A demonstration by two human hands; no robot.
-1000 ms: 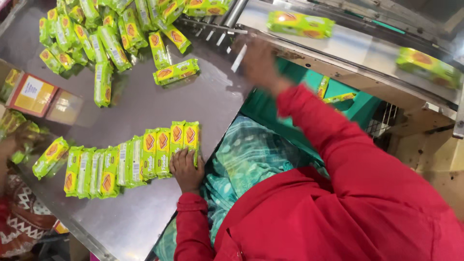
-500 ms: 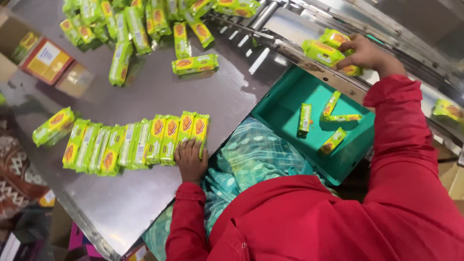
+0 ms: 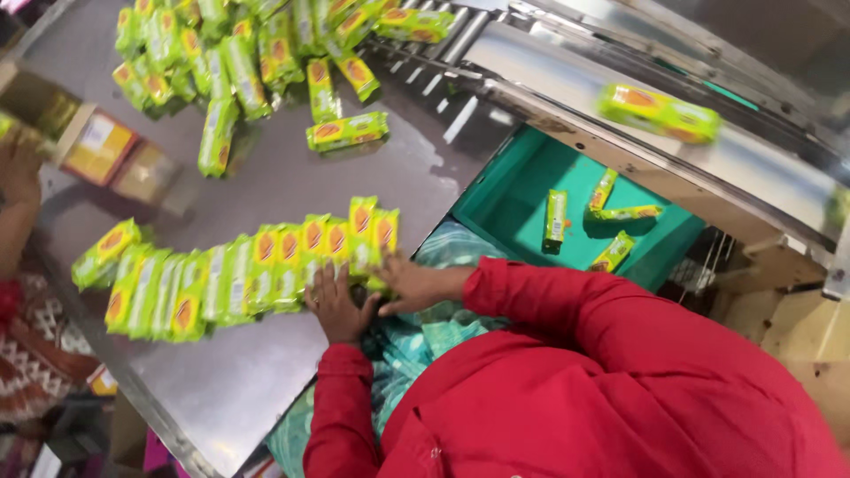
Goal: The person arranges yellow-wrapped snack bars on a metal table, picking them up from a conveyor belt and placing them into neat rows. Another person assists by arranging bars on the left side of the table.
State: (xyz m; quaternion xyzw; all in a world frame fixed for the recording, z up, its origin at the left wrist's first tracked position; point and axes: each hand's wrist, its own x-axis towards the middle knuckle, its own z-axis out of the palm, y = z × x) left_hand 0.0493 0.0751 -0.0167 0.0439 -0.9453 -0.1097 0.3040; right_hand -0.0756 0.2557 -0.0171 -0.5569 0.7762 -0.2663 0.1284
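We work at a steel desk (image 3: 292,177). Our left hand (image 3: 339,305) lies flat, fingers spread, at the near end of a row of green-and-yellow packets (image 3: 248,270); its grip is wide and holds nothing, the fingertips touching the packets at that end. Our right hand (image 3: 416,285) sits just beside it, palm down, fingers extended against the last packets of the same row; its grip is likewise wide, pressing rather than clasping. Both sleeves are red.

The row runs along the near edge of the desk, packets standing side by side on their long edges, with one packet (image 3: 106,252) tilted at the far end and slightly apart.

Surroundings:
- A loose heap of packets (image 3: 221,53) covers the far part of the desk, well apart from the row.
- A single packet (image 3: 347,131) lies flat between the heap and the row.
- A teal bin (image 3: 513,190) stands just beyond our right arm, below the desk edge, with four packets (image 3: 556,219) scattered inside.
- A conveyor (image 3: 708,168) passes behind the bin, carrying one blurred packet (image 3: 660,112).
- Cardboard cartons (image 3: 102,146) stand at the desk's left side, near another person's arm (image 3: 18,212).

Nothing lies between our hands and the row.
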